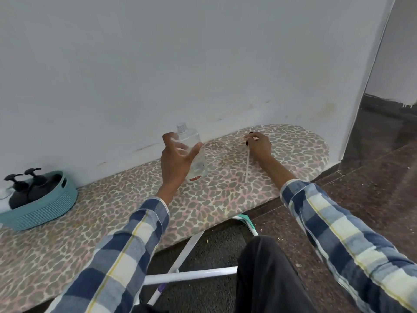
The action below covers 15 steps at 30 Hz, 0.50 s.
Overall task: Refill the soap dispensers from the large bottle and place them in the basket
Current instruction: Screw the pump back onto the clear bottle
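Observation:
A clear plastic dispenser bottle (194, 154) stands uncapped on the leopard-print ironing board (112, 213), near the wall. My left hand (177, 158) is around its left side, fingers spread, thumb against the bottle. To the right, my right hand (259, 144) is closed on the black pump head (250, 134), whose long pale tube (247, 166) lies on the board pointing toward me. At the far left a teal ribbed basket (45, 208) holds two dark dispensers with black pumps (24, 184).
A white wall runs right behind the board. A white object (3, 197) shows at the left edge by the basket. The board's white legs (189, 276) and my dark-trousered knee (266, 274) are below. Dark stone floor lies to the right.

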Motion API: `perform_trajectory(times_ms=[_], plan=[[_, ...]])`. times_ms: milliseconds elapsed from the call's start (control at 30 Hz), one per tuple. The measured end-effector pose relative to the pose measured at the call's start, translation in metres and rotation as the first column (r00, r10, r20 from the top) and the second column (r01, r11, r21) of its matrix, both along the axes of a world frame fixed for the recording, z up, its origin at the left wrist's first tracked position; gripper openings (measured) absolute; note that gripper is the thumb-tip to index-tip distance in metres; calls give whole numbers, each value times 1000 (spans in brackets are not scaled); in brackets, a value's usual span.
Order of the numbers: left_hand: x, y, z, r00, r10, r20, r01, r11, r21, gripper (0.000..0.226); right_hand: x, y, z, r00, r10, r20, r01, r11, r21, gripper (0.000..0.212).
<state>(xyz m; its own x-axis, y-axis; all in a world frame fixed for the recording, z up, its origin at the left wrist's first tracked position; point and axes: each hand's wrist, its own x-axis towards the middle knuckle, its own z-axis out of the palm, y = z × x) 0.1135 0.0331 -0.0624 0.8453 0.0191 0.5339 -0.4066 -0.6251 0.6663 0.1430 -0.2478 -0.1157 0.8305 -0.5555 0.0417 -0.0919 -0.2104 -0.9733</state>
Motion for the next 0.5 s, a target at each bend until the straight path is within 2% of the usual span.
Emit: perform_trajectory(times_ms=[100, 233, 367, 500], plan=[[-7, 20, 6, 1000, 21, 19, -21, 1000, -4, 85, 0, 13, 10, 997, -50, 54, 33, 958, 284, 18], [-21, 54, 15, 997, 62, 43, -64, 997, 33, 81, 1, 46, 40, 978, -73, 195, -55, 812, 581, 7], [-36, 92, 24, 992, 104, 68, -108, 992, 65, 75, -2, 87, 78, 938, -71, 338, -188, 714, 674, 12], [-49, 127, 28, 987, 144, 76, -149, 986, 71, 77, -8, 128, 111, 884, -35, 467, -305, 714, 630, 16]])
